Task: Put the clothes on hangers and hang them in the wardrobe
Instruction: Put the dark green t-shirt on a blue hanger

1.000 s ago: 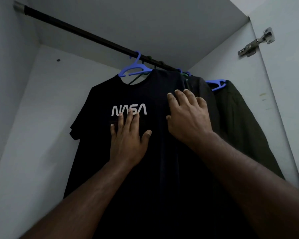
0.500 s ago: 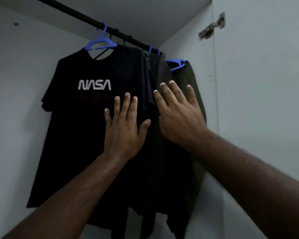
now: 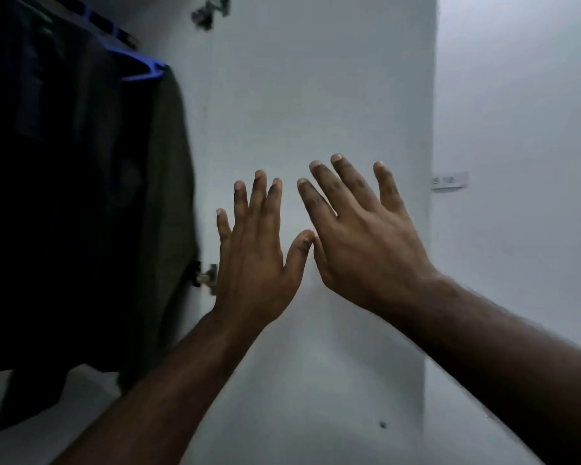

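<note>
Dark clothes hang at the far left inside the wardrobe; the outermost is a dark olive garment on a blue hanger. My left hand and my right hand are both raised in front of the white wardrobe door, fingers straight and spread, holding nothing. Both hands are to the right of the clothes and apart from them. The thumbs nearly meet.
Metal hinges show on the door, an upper hinge and a lower hinge beside my left hand. A white wall with a small switch plate lies beyond the door's right edge.
The view has swung right, away from the NASA shirt toward the door. Both hands have come off the hanging clothes and now hover open before the door.
</note>
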Motion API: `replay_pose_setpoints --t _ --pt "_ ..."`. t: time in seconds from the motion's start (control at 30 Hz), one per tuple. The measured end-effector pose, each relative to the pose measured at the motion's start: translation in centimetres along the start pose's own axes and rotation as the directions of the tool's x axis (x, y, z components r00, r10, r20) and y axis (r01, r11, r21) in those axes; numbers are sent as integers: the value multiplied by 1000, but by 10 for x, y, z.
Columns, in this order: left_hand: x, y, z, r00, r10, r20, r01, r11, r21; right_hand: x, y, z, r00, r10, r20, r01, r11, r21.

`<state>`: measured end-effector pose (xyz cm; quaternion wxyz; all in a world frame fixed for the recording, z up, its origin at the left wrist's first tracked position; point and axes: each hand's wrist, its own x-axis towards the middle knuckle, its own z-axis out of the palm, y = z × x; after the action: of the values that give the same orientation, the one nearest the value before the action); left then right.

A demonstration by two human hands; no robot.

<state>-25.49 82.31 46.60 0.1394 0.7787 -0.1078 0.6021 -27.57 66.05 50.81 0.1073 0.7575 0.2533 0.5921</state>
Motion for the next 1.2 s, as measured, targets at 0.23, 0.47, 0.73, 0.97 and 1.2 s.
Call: replay_pose_setpoints --t 0.23,0.47,0.73,0.97,1.2 --pt "-9 89 69 988 125 88 -98 960 -261 -75 67 -17 983 156 100 -131 967 -219" --pt "-53 190 116 950 304 74 -204 781 -590 -166 99 -55 905 362 222 -238 865 -441" --pt "-139 326 112 889 455 42 -186 443 -877 -277 108 -146 717 639 278 -319 656 -683" --pt "-221 456 58 776 631 8 -133 176 -975 -377 103 -259 485 843 233 -335 425 -841" --pt "-273 587 -25 724 687 -61 -71 -14 -997 -453 117 -388 401 908 120 -314 259 -914"
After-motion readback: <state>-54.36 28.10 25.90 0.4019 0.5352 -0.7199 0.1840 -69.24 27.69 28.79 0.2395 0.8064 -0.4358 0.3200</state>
